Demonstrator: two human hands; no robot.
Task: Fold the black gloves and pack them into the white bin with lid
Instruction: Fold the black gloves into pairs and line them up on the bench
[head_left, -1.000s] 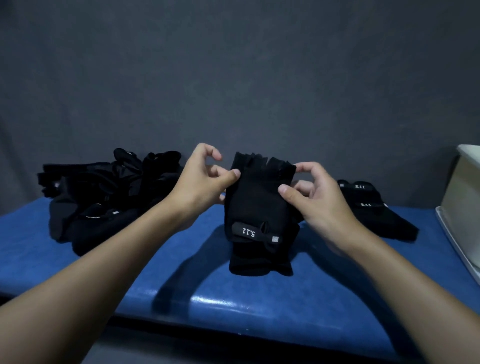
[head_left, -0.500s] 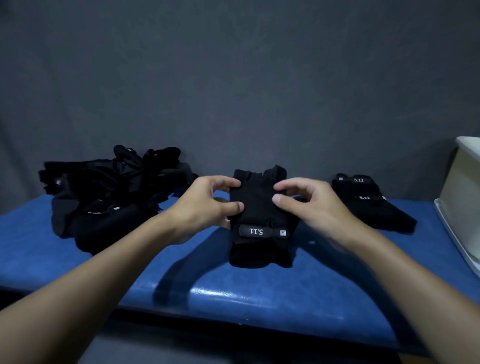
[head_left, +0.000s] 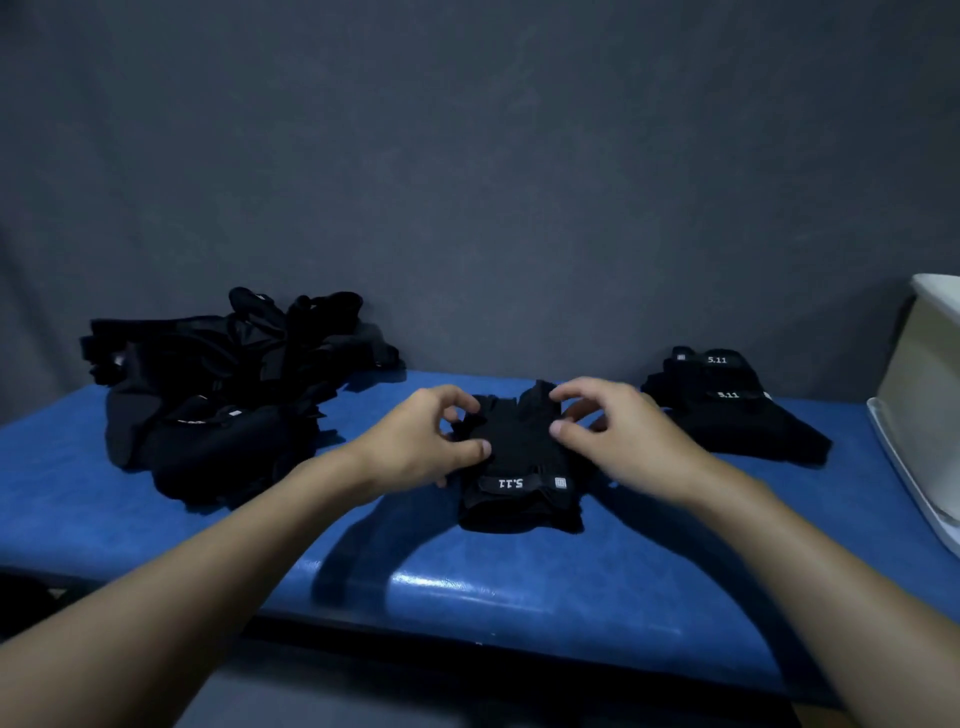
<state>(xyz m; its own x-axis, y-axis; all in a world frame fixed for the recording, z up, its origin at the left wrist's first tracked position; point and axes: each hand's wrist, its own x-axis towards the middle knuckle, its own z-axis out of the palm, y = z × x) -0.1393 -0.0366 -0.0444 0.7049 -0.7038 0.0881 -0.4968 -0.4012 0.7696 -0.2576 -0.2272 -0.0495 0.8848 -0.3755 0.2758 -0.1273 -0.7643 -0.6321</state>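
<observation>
Both hands (head_left: 524, 441) seemingly pinching glove (head_left: 519, 467)

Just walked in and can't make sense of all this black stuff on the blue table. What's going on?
A person is folding black fingerless gloves. Both hands, the left hand and the right hand, pinch the finger end of one glove lying on the blue table. A loose pile of gloves waits at left; a small folded stack sits at right, near the white bin.
</observation>
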